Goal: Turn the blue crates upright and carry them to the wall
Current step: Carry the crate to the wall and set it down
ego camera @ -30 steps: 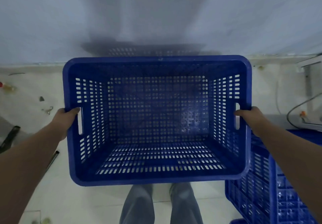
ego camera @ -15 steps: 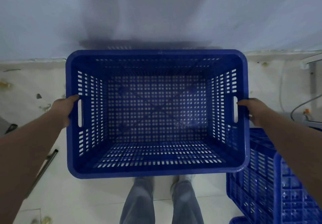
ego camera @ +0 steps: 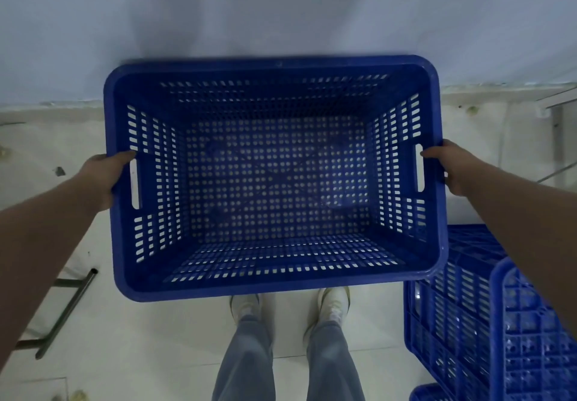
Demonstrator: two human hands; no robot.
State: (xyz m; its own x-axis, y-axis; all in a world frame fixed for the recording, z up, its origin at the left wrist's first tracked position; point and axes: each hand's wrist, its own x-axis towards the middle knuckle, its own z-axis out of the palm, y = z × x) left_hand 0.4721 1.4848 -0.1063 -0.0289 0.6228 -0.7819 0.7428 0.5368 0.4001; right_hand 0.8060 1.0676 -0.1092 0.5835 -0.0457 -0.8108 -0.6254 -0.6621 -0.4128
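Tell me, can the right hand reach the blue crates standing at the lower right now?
Probably not at once. The right hand is gripping the side of the carried crate, as the left hand does. The other crates stand close below it with nothing between, but it must let go first.

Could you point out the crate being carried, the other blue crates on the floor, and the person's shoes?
Carried crate (ego camera: 274,66): head view, far rim.
Other crates (ego camera: 452,322): head view, slotted side wall.
Shoes (ego camera: 245,305): head view, toe of left shoe.
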